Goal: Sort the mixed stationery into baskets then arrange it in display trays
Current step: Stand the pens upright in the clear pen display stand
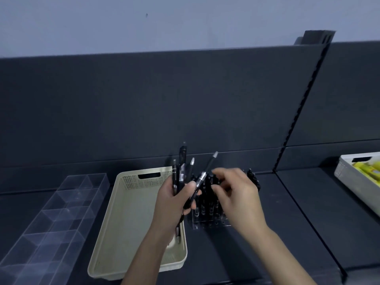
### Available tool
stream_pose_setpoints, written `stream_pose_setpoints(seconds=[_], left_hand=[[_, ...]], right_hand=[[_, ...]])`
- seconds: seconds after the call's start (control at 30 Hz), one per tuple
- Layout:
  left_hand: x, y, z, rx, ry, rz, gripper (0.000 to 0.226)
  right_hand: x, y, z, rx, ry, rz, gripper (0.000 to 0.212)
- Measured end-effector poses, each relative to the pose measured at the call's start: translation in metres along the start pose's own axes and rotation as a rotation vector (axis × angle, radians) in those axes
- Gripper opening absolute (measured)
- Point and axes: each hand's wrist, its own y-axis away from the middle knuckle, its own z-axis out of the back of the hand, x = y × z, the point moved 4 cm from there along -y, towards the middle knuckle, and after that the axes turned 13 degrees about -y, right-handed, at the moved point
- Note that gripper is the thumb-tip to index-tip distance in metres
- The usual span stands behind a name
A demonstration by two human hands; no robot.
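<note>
The cream basket (131, 212) lies ahead, with the clear display tray (207, 225) just to its right. My right hand (236, 194) curls over the tray, too blurred to tell its grip. My left hand (172, 204) clasps black pens (182, 167), fanned near upright and pointing away from me.

Dark shelf (308, 223) w/ slotted upright (304, 103), pale wall (144, 23)

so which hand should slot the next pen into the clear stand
Right. The right hand hovers over the clear stand, beside the pens that the left hand grips as a bundle.
</note>
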Motion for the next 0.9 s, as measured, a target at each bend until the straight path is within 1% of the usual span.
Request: stream_pose_setpoints(seconds=[0.03,0.07,0.13,0.2,0.27,0.37,0.43,0.53,0.6,0.67,0.7,0.73,0.8,0.9], left_hand=[[-0.002,0.000,-0.003,0.035,-0.032,-0.006,0.018],[-0.005,0.001,-0.007,0.069,-0.063,-0.008,0.019],[-0.008,0.003,-0.013,0.125,-0.114,-0.005,0.020],[-0.008,0.004,-0.018,0.171,-0.169,0.000,0.021],[-0.006,0.006,-0.022,0.173,-0.226,0.001,0.015],[0.001,0.006,-0.018,0.059,-0.279,0.012,0.004],[0.004,0.006,-0.014,0.012,-0.312,0.007,0.005],[0.008,0.007,-0.007,-0.019,-0.295,0.007,0.009],[0.010,0.008,-0.004,-0.025,-0.274,0.012,0.013],[0.013,0.008,-0.001,-0.030,-0.286,0.009,0.005],[0.015,0.008,0.001,-0.036,-0.304,-0.002,0.009],[0.016,0.008,0.002,-0.042,-0.323,-0.013,0.017],[0.017,0.008,0.005,-0.057,-0.344,-0.023,0.024],[0.017,0.009,0.008,-0.075,-0.332,-0.024,0.021]], right_hand=[[0.003,0.001,0.001,-0.004,0.060,0.083,0.035],[0.004,0.002,0.002,-0.005,0.128,0.152,0.039],[0.004,0.006,0.003,-0.018,0.240,0.239,0.036],[-0.002,0.010,0.005,-0.043,0.300,0.278,0.031],[-0.010,0.016,0.006,-0.038,0.330,0.279,0.032],[-0.023,0.023,0.011,-0.035,0.333,0.227,0.031],[-0.030,0.027,0.014,-0.047,0.246,0.151,0.026],[-0.035,0.032,0.018,-0.086,0.104,0.076,0.010],[-0.036,0.035,0.017,-0.114,0.054,0.068,0.016],[-0.040,0.036,0.015,-0.108,0.001,0.000,0.027],[-0.045,0.037,0.012,-0.080,-0.004,-0.045,0.031],[-0.051,0.037,0.007,-0.040,0.003,-0.090,0.032],[-0.063,0.038,-0.001,0.030,0.023,-0.175,0.031],[-0.075,0.040,-0.011,0.093,0.025,-0.257,0.030]])
